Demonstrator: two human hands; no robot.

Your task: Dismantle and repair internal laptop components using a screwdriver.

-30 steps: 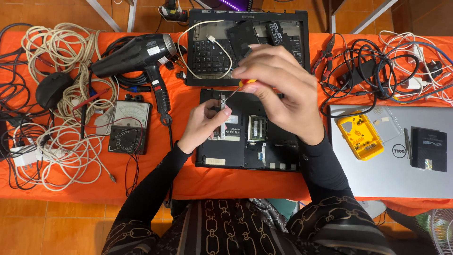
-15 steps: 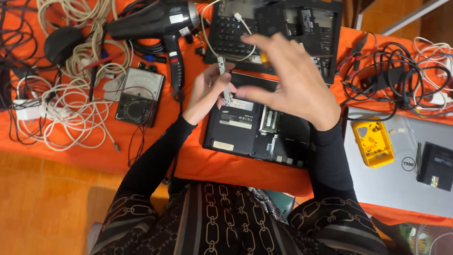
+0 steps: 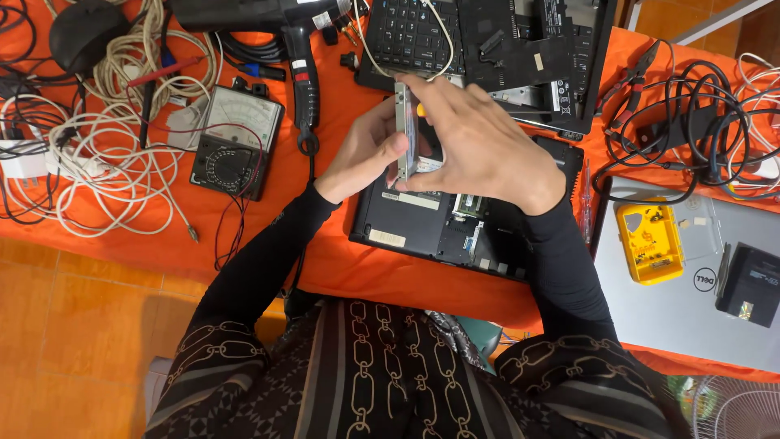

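Over the opened laptop base (image 3: pixel 455 219), both your hands hold a thin metal drive caddy (image 3: pixel 402 134) on edge.

Left hand (image 3: pixel 361 154) pinches the caddy's near face, thumb on its lower end; right hand (image 3: pixel 479 150) clasps the far side, fingers wrapped over the top, with a yellow-tipped tool partly hidden behind them. Caddy stands upright, lifted clear of the base, just below the detached keyboard (image 3: pixel 414 36). Analog multimeter (image 3: pixel 236 138) and black heat gun (image 3: pixel 260 16) sit left of the base; silver laptop (image 3: pixel 691 309) right of it. Judged step: working the caddy's side fixing. Next calls for steady support from your left while your right works the tool.
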